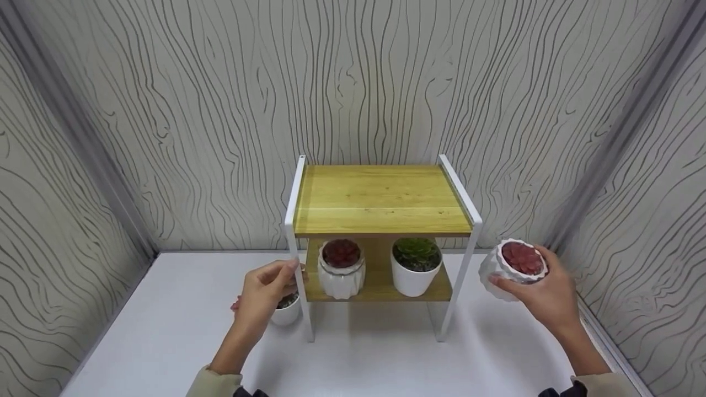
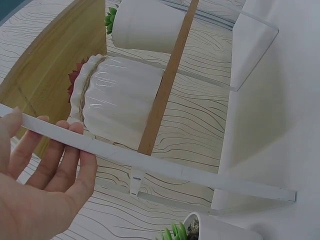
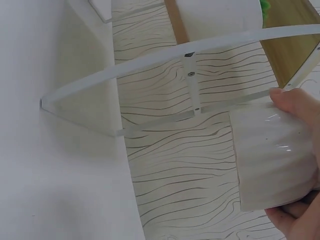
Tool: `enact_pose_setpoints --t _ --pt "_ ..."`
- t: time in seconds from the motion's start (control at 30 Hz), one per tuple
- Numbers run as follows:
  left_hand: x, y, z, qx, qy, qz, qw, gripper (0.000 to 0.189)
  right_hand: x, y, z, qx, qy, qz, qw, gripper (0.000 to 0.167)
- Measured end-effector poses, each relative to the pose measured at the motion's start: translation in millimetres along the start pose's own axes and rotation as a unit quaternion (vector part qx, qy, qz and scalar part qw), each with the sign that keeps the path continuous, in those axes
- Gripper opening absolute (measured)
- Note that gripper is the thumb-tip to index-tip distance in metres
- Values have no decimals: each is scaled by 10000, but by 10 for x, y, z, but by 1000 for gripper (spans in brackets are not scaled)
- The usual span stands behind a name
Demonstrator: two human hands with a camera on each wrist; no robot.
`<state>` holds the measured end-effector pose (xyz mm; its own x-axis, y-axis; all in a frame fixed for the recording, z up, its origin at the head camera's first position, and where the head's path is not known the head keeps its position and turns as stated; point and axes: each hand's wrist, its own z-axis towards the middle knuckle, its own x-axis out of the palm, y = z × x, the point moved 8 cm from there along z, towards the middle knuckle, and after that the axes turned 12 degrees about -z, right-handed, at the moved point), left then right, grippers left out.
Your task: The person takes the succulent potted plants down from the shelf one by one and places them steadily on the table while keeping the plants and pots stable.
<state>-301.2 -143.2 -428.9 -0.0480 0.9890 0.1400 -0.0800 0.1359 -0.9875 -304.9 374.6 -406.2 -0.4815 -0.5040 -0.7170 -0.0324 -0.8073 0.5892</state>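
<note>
A two-tier shelf (image 1: 380, 204) with wooden boards and a white metal frame stands in the middle of the head view. My left hand (image 1: 263, 291) holds its left front leg, thumb on one side and fingers on the other, as the left wrist view also shows. Right of the shelf, my right hand (image 1: 554, 300) grips a white ridged pot (image 3: 275, 155) with a red succulent (image 1: 521, 258), raised and tilted. On the lower board sit another white ridged pot (image 1: 342, 281) with a red succulent and a smooth white pot (image 1: 412, 280) with a green succulent.
A small white pot (image 1: 285, 315) stands on the white table (image 1: 380, 369) left of the shelf, partly behind my left hand. Some red plant shows beside that wrist. Wood-grain patterned walls (image 1: 364, 82) enclose the table at the back and both sides.
</note>
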Motion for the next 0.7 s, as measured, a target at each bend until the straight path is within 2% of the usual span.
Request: enact_pose_setpoints --t 0.23,0.4,0.5,0.7 --pt "-4 16 17 -37 32 -155 9999 32 178 -203 88 254 154 26 9996 102" --pt "4 15 17 -27 113 -245 9996 29 290 -251 109 43 43 35 10000 94" --pt "0 6 15 13 119 -183 9998 32 393 -287 109 -21 94 144 9998 96" --pt "9 6 16 34 144 -161 9998 35 604 -428 111 365 273 172 9988 105"
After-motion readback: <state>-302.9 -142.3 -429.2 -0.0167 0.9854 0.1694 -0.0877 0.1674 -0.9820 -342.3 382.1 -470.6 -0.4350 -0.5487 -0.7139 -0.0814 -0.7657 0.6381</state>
